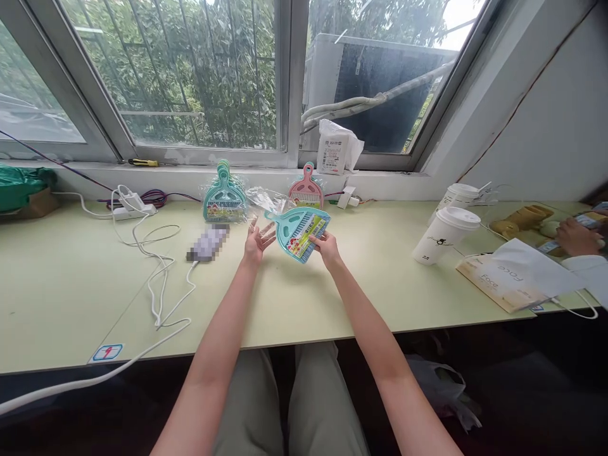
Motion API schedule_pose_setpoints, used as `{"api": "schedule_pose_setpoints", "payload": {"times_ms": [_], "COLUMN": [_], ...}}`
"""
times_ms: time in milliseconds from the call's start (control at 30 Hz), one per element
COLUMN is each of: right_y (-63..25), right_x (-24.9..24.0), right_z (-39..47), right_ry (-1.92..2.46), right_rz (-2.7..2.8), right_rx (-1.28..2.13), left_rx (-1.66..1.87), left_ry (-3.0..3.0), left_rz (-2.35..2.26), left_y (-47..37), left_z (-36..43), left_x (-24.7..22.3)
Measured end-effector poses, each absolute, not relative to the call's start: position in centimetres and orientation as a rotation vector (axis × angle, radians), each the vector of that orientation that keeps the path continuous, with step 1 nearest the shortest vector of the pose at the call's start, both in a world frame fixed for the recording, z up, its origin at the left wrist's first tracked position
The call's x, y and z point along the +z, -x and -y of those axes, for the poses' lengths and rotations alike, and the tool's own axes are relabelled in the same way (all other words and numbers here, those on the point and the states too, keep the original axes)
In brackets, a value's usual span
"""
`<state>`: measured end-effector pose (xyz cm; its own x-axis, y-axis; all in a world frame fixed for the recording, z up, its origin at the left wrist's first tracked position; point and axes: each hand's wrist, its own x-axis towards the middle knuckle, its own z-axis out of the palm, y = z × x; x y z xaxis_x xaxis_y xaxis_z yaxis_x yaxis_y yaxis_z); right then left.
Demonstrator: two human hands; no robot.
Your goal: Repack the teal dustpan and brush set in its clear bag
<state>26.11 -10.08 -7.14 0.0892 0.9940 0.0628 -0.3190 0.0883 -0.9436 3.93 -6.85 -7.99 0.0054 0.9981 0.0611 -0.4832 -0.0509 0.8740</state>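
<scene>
My right hand (325, 246) grips the lower right edge of a small teal dustpan-and-brush set (297, 230) with a colourful label, held tilted above the pale green table (71, 278). My left hand (257, 240) is open, palm up, just left of the set, under a crumpled clear plastic wrapper (268, 200); whether the fingers touch it I cannot tell. Behind them, a stack of green dustpan sets (225, 196) in clear bags leans against the wall. A pink set (306, 190) stands to its right.
White cables (154, 266) and a power strip (133, 208) lie at the left, beside a blurred device (209, 243). Two lidded paper cups (444, 234) and a paper bag (515, 278) sit at the right, where another person's hand (577, 235) rests. A white packet (335, 149) stands on the window sill.
</scene>
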Motion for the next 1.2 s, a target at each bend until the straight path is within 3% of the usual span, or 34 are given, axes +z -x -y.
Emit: {"api": "schedule_pose_setpoints", "payload": {"times_ms": [233,667,967,1200], "right_y": [-26.8,-26.3,-26.4,-25.7], "right_x": [-7.7,-7.7,-8.0,-7.4], "right_z": [9.7,9.9,9.6,10.2], "right_ry": [1.059,0.941,0.919,0.85], "right_rz": [0.77,0.904,0.826,0.933], "right_rx": [1.089,1.336,1.243,1.258], "left_rx": [1.468,1.336,1.024,1.053], "left_ry": [-0.887,-0.909,-1.087,-1.104], "left_rz": [-0.799,-0.803,-0.695,-0.673], "left_y": [-2.5,-3.9,-4.3,-5.3], "left_z": [6.8,6.4,7.8,8.2], "left_x": [-8.1,-8.4,-7.8,-7.6]}}
